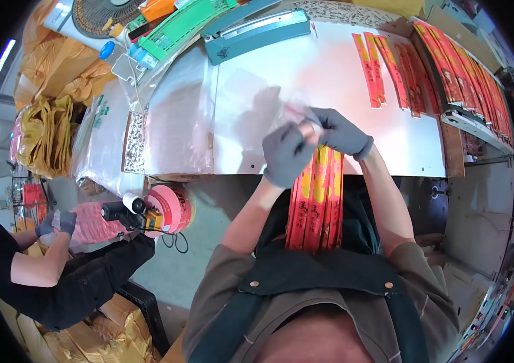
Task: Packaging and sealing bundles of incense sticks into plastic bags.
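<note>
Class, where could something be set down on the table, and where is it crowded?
Free: the white tabletop between the teal oblong device and slim loose red packets. Crowded: left, under clear plastic sheets; right, by densely packed red packets.

**Gloved hands brought close together, both arms extended**

The left hand [284, 156] and the right hand [343, 132] are covered by grey gloves and are held close together ahead of the chest [320, 284]. The back of the left hand is turned upward, and its fingers [303, 142] are curled inward. The right hand is bent toward the left one. How firmly either hand is closed cannot be told, as the fingertips are blurred and partly hidden. The left forearm [249, 218] and the right forearm [388, 196] are angled inward and are seen bare up to brownish-grey sleeves [217, 287].
</note>
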`<state>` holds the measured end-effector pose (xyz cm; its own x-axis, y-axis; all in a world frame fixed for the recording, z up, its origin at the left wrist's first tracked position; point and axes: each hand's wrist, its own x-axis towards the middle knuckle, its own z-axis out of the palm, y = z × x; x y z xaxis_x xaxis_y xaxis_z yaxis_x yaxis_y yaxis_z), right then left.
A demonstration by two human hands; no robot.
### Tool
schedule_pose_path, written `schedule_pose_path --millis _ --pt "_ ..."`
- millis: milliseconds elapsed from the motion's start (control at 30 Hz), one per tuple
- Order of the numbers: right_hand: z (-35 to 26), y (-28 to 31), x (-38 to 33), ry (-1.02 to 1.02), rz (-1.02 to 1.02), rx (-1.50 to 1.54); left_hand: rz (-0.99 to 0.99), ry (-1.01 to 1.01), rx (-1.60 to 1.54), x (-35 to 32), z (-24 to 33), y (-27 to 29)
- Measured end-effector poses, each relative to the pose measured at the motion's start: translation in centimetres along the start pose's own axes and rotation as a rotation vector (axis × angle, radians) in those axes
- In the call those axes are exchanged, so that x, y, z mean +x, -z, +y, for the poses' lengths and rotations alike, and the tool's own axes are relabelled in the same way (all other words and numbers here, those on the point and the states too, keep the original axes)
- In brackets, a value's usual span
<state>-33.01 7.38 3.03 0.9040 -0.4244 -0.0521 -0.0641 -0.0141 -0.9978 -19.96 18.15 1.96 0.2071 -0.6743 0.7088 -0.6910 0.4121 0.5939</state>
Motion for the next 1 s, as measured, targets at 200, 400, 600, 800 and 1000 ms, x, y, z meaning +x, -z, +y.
schedule_pose_path --millis 200,400,600,800,1000 --pt "2.0 -2.1 -1.1 0.047 0.294 0.645 -0.155 0.016 -0.084 -4.3 -2.1 1.4" --pt "7.5 -7.6 -12.5 -0.024 0.152 0.345 -0.890 0.218 -0.033 -8.2 3.1 7.7" --pt "6.6 -8.6 -15.8 -0.166 0.189 0.049 -1.134 0.661 -0.467 -10.4 2.0 8.2" --pt "-9.1 2.1 -9.6 0.112 0.148 -1.260 -0.488 0.193 -0.179 8.3 3.6 12.2" --pt "-22.6 2.7 -6.4 0.629 0.506 -1.194 -0.237 0.001 -0.389 18.7 7.0 15.5"
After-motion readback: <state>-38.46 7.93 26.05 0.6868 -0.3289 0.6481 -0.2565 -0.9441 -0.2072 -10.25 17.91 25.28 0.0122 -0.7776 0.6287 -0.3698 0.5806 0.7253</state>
